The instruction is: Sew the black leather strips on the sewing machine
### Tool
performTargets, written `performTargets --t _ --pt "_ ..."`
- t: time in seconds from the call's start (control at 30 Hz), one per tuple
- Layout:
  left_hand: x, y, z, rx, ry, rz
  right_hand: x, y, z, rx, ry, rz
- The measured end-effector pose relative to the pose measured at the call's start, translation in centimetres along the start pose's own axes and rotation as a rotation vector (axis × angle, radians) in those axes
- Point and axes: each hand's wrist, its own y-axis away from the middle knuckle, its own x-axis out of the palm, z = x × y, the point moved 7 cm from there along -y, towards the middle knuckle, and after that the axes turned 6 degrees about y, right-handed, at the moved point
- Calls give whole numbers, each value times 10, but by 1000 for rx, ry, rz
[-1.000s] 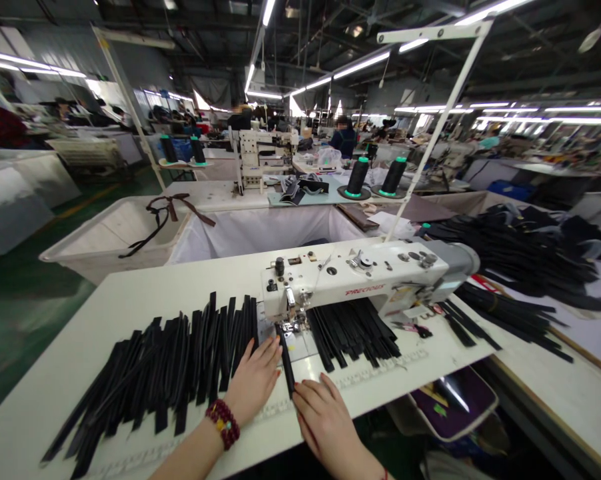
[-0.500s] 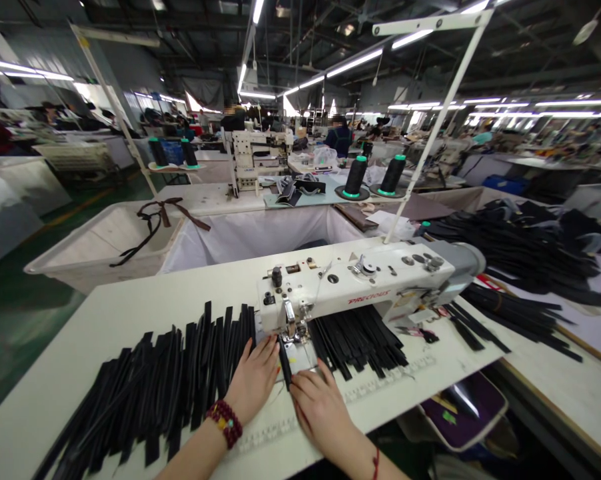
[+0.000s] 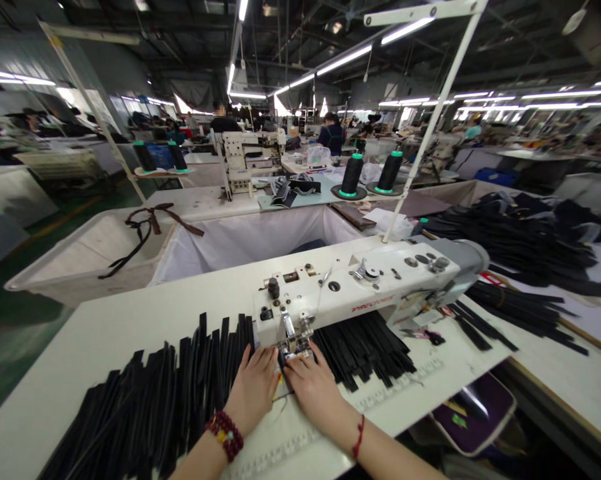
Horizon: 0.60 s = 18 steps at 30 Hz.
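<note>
A white sewing machine (image 3: pixel 350 287) stands on the table, its presser foot (image 3: pixel 294 343) just ahead of my fingertips. A narrow black strip (image 3: pixel 281 359) runs under the foot, mostly hidden by my hands. My left hand (image 3: pixel 254 381) lies flat at the strip's left side, fingers stretched toward the foot. From the right, my right hand (image 3: pixel 311 381) has its bent fingers closed on the strip's near end, close to the needle area. Many black strips (image 3: pixel 165 393) lie side by side left of my left hand. More strips (image 3: pixel 363 347) spread beneath the machine arm.
Small scissors (image 3: pixel 428 335) lie right of the machine. A ruler scale (image 3: pixel 400 383) runs along the table's front. Behind stand a cloth-lined bin (image 3: pixel 220 247) and black thread cones (image 3: pixel 351 177). Dark pieces (image 3: pixel 520 233) are heaped at right. Other people are in the background.
My right hand has moved forward to the presser foot, with the strip pushed further under it. My left hand stays beside the strip. The view has shifted slightly.
</note>
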Motion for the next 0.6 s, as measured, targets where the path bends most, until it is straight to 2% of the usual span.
performTargets --t 0.2,0.4,0.5,0.6 --pt "-3 -2 1 0 -2 -36 10 -16 -4 29 94 57" --pt "-2 -3 2 -18 22 -9 11 -25 -2 82 105 72" --pt "-6 0 1 -26 60 3 0 -10 5 102 82 81" --pt "-20 -1 4 15 113 -11 -17 21 15 99 9 68"
